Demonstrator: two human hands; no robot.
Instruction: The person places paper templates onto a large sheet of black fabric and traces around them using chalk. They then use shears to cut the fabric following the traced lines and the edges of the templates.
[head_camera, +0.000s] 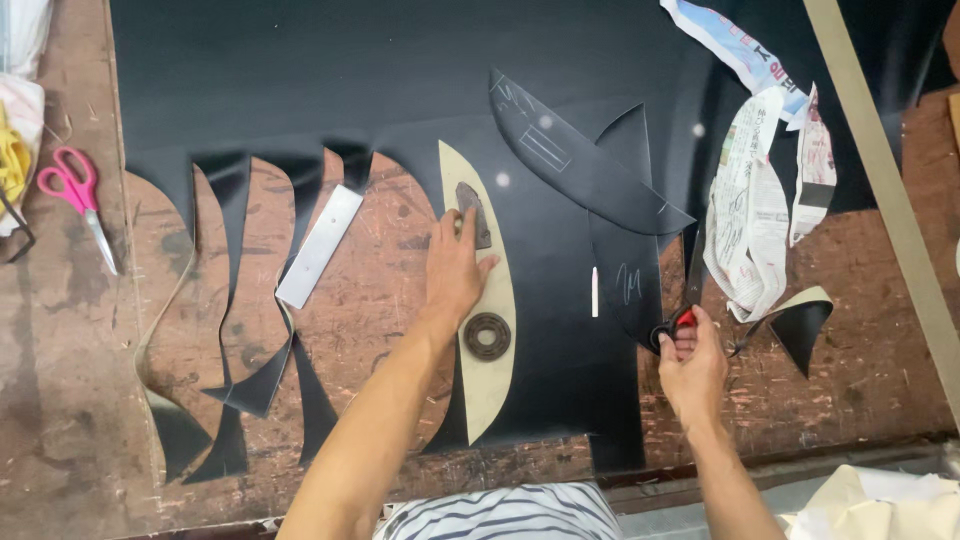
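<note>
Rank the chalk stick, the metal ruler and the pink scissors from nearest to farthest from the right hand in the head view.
Measured from the right hand:
1. Chalk stick, just to its left on the black sheet.
2. Metal ruler, farther left, past the left hand.
3. Pink scissors, at the far left edge of the table.
</note>
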